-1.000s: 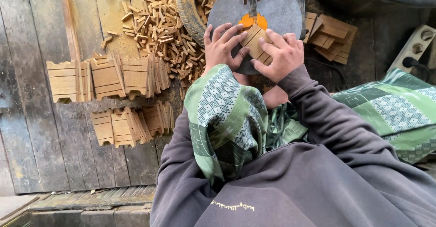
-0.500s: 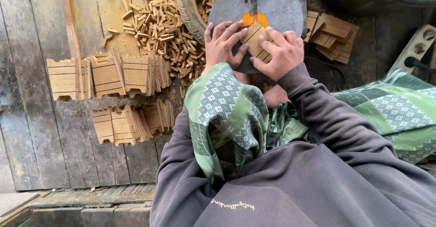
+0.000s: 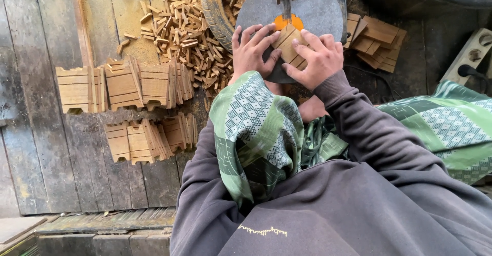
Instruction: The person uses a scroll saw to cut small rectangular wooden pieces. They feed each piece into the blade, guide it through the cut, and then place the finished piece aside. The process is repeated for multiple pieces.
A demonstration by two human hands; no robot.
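Left hand and right hand press a wooden piece flat on the round grey saw table, near its front edge.

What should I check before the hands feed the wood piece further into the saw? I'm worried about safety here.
1. Both hands on piece: left hand and right hand press the wood piece flat: ok.
2. Fingers clear of blade: close to it: not ok.
3. Blade guard: none visible: not ok.
4. Saw table bare around piece: ok.
5. Blade running: cannot tell.
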